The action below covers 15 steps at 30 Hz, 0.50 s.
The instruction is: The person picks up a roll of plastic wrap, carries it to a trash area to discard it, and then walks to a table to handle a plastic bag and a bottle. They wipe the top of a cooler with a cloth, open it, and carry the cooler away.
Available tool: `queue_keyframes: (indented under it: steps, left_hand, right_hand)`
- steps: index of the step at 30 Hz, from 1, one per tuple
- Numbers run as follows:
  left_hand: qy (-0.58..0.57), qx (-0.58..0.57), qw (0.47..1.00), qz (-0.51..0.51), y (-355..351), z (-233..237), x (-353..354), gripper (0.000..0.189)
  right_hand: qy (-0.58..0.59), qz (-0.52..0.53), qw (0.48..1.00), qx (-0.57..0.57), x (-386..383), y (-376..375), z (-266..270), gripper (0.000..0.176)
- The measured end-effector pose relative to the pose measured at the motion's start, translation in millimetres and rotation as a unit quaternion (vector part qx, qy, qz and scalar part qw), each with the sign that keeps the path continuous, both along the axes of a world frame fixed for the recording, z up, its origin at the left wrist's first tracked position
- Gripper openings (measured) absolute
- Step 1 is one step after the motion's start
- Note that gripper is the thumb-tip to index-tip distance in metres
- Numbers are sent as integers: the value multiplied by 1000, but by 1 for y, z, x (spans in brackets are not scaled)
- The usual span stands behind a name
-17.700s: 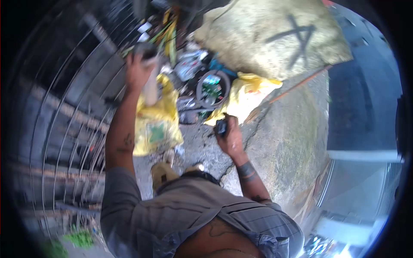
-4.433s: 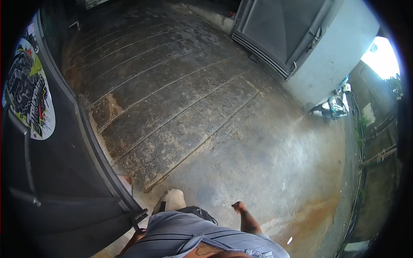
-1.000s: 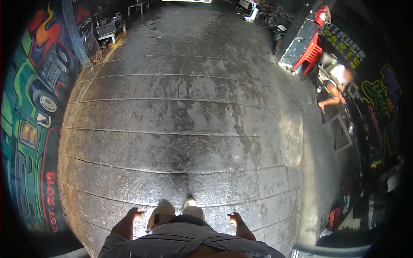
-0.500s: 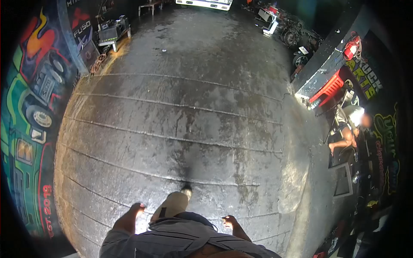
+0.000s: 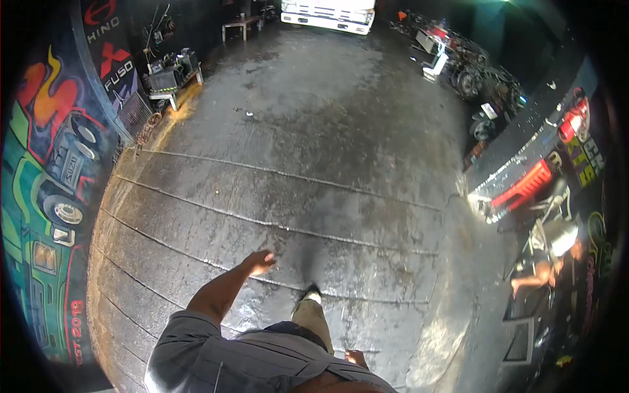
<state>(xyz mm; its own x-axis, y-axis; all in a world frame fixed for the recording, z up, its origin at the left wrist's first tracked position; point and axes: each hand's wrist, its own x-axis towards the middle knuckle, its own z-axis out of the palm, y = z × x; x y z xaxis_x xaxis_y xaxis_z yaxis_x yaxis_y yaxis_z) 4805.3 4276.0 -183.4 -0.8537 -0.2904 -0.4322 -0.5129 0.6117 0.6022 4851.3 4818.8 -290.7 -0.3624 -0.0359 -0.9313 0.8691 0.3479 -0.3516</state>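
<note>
My left hand [image 5: 261, 262] is swung forward over the dark concrete floor [image 5: 314, 209]. Its fingers are loosely bent, a little apart, and I see nothing in them. My right hand [image 5: 356, 357] hangs low beside my body, partly cut off by my shirt, and its fingers are too hidden to read. Neither hand touches any object. One shoe [image 5: 314, 297] shows ahead of my grey shirt, below a light trouser leg [image 5: 311, 319].
A white truck front [image 5: 327, 14] stands at the far end. Left is a bench with equipment [image 5: 171, 77]; right are motorcycle parts [image 5: 468, 82], a red plastic chair [image 5: 524, 187] and a seated person [image 5: 547, 252]. A metal frame [image 5: 519, 340] lies near the right wall. Raised ridges cross the floor.
My left hand has swung forward and up; my right hand has dropped back toward my body. The view has shifted, with the truck and the right-side things appearing farther right and lower.
</note>
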Motion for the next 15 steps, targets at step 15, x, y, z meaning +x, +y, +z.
queue_keyframes:
  steps: [15]
  left_hand:
    - [20, 220, 967, -123, -111, -50, -29, 27]
  right_hand:
    - [237, 358, 902, 34, -472, -80, 12, 11]
